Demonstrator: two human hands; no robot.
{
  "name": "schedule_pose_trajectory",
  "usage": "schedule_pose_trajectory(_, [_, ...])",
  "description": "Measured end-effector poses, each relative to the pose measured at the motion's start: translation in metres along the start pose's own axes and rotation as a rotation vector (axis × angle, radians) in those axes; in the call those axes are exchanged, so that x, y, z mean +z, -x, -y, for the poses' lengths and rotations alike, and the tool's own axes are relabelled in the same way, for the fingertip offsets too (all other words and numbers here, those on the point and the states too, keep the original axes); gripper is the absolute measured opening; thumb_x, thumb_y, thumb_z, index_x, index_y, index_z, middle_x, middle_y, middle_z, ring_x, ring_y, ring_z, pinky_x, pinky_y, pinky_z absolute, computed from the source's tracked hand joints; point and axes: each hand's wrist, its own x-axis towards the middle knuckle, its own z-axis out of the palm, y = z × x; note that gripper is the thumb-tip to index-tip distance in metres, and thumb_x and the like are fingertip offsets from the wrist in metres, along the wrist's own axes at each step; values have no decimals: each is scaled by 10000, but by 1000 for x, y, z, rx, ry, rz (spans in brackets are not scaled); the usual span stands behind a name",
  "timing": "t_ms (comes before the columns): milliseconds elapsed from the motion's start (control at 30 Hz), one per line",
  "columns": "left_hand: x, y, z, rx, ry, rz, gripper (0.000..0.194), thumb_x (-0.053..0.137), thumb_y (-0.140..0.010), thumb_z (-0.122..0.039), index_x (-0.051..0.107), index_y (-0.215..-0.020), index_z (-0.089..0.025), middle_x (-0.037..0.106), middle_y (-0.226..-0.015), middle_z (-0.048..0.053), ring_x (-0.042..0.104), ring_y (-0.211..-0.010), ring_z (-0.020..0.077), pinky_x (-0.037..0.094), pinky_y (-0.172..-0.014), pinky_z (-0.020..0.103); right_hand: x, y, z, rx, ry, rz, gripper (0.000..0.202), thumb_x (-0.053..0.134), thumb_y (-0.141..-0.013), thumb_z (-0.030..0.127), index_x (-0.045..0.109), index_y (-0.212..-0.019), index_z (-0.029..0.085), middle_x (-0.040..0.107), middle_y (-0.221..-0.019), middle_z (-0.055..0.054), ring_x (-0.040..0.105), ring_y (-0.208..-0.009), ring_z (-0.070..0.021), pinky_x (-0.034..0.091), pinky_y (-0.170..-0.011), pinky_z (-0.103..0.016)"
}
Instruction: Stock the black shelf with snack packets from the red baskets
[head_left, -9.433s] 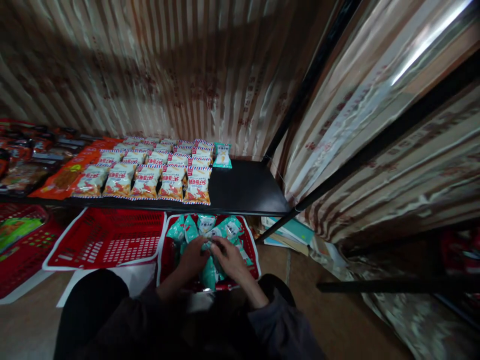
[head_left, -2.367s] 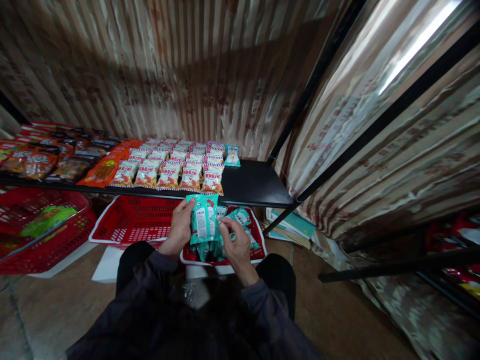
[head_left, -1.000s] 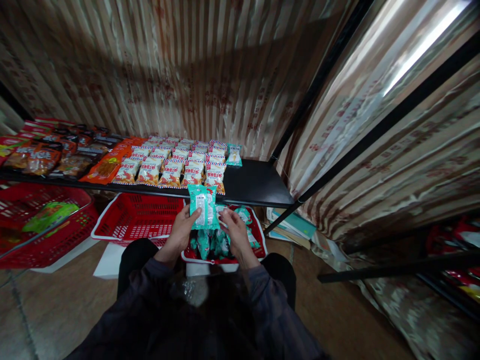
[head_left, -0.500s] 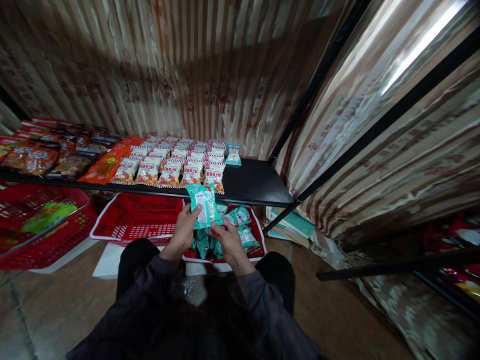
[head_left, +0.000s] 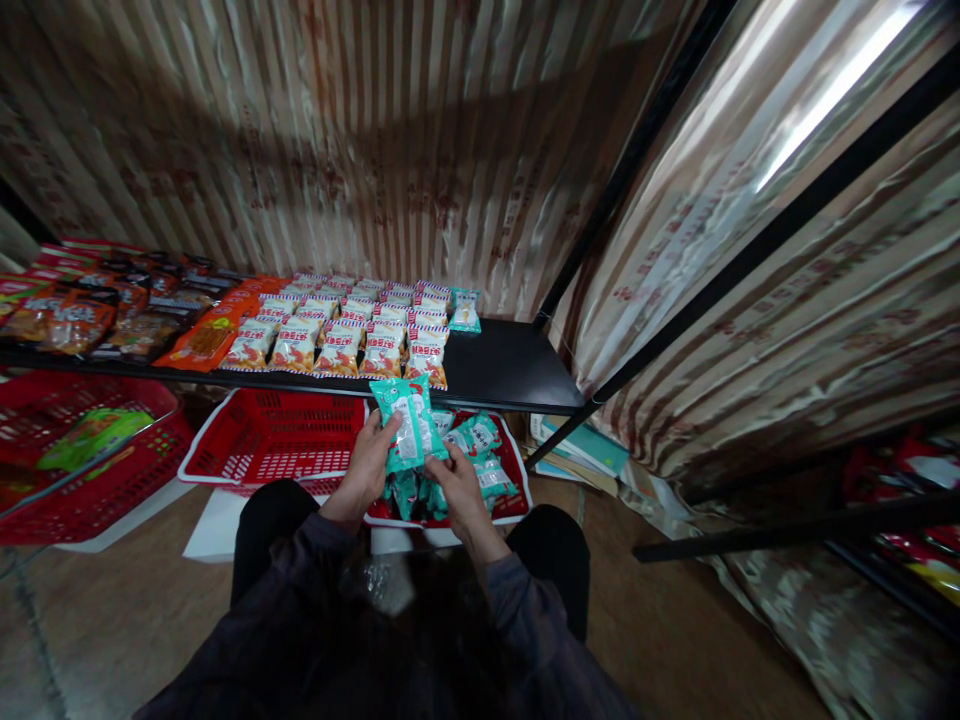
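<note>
A teal snack bag is held up in front of the shelf edge, over a red basket of similar teal bags. My left hand grips its left side, thumb across the front. At its lower right corner, my right hand pinches the bag with closed fingers. On the black shelf beyond, white and orange snack bags lie in rows. One teal bag rests at the back, right of those rows.
To the left are a red basket and another red basket with a green packet. Orange and dark snack packs fill the shelf's left part. Black posts slant up at the right, beside books on the floor.
The teal bag has dipped slightly and tilted, showing more of its face. Both hands keep hold of it. The view has shifted only a little.
</note>
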Motion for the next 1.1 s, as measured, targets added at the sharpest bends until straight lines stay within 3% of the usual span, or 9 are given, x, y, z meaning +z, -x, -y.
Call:
schedule_pose_trajectory(67, [-1,-1,2,17,-7,2,414,752,-638,-366,590,-969,-178,689,-895,37,647,-812,158,490,-777,285,-3,0,-2,-230,217,-52,443,605,-691,312,570,-1111,177,646,-909,-59,602,-837,-215,499,-771,-380])
schedule_pose_trajectory(133, [-1,-1,4,30,-15,11,411,743,-652,-367,586,-981,-178,683,-915,39,640,-825,153,484,-781,277,-6,1,0,-495,451,-75,491,565,-749,259,507,-1230,183,589,-1154,-109,535,-1071,-251,435,-921,-445])
schedule_pose_trajectory(200, [-1,-1,5,37,-26,7,418,745,-648,-374,585,-981,-177,677,-923,38,634,-824,151,482,-775,274,-8,3,4,-707,635,-51,477,504,-805,201,477,-1281,197,521,-1275,-115,452,-1191,-253,365,-1003,-476])
schedule_pose_trajectory(333, [1,0,5,41,-43,-18,436,757,-627,-384,583,-971,-179,669,-912,33,627,-801,153,484,-747,277,-8,5,8,-868,790,-19,477,431,-834,113,476,-1297,215,486,-1315,-104,414,-1225,-233,357,-1026,-461])
schedule_pose_trajectory(600, [5,7,2,27,-52,43,438,764,-608,-365,567,-956,-187,670,-929,41,636,-830,177,482,-772,302,-12,0,0,-814,722,50,479,388,-854,141,456,-1326,179,475,-1352,-128,397,-1271,-238,330,-1056,-484])
schedule_pose_trajectory(800, [5,14,0,33,-193,53,360,641,-726,-452,591,-998,-221,645,-988,38,612,-889,172,486,-655,237,-14,1,-1,-523,520,156,523,484,-871,362,412,-1360,191,430,-1408,-116,374,-1312,-255,288,-1088,-466])
schedule_pose_trajectory(900, [3,14,1,68,-230,100,373,571,-780,-481,596,-1058,-232,621,-1079,52,575,-1009,190,501,-685,243,-12,2,0,-465,444,178,616,554,-826,432,392,-1369,190,419,-1416,-106,355,-1321,-263,265,-1099,-453])
schedule_pose_trajectory(1000, [2,14,1,74,-258,106,391,548,-793,-487,602,-1076,-223,601,-1143,71,553,-1063,212,508,-699,254,-9,2,-1,-475,401,154,610,613,-779,434,455,-1318,195,487,-1349,-101,406,-1275,-263,298,-1078,-434])
schedule_pose_trajectory(1100, [2,15,1,71,-258,96,396,558,-782,-485,612,-1068,-217,591,-1169,83,546,-1079,226,513,-676,249,-7,1,-2,-468,377,48,532,655,-732,421,559,-1201,188,556,-1245,-107,467,-1198,-273,339,-1041,-438])
